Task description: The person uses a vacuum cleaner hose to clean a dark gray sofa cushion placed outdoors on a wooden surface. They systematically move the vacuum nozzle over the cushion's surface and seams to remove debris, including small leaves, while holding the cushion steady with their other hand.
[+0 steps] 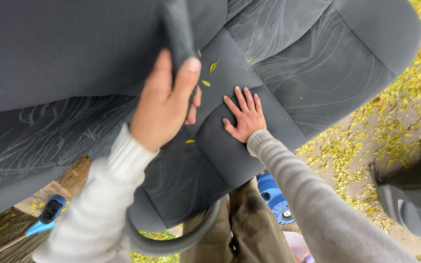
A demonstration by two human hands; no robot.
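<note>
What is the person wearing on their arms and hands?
Both hands are bare, with no gloves or rings that show. The left hand comes out of a cream ribbed knit sleeve. The right hand comes out of a grey-beige knit sleeve with a ribbed cuff.

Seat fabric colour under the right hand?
Dark grey seat, with pale streaks; head view.

You've got a dark grey fabric car seat (293, 73) lying flat outdoors, streaky with pale residue, a few yellow leaves (213, 65) stuck on it.

Outdoor yard: fallen leaves (366, 141) cover the ground (352, 195).
</note>
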